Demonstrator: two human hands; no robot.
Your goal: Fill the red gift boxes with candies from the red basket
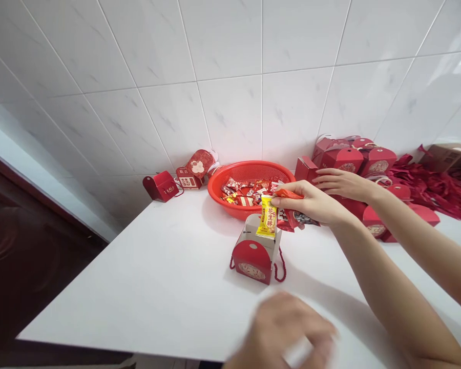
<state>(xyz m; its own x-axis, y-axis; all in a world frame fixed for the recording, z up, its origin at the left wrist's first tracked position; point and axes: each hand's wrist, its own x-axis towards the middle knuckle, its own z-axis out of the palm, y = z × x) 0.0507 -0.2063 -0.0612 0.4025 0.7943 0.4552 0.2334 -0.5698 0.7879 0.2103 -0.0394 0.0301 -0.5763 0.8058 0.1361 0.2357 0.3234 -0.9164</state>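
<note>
My left hand (286, 333) is at the bottom edge, smeared by motion, with its fingers curled to the right. Nothing shows clearly in it. My right hand is out of view. Beyond my left hand stands a red gift box (251, 261) with its top open and dark red cord handles. Another person's hand (311, 202), reaching from the right, holds a yellow-wrapped candy (268, 218) over this box, along with red-wrapped sweets (288, 219). That person's other hand (341, 184) is by the boxes at the right.
A red plastic basket (249, 166) of wrapped sweets stands near the tiled wall. Small red boxes (161, 185) sit left of it. Several red boxes (338, 156) are stacked at the right, before red ribbons (418, 177) and a cardboard carton (451, 156). The white table (138, 287) ends at the left.
</note>
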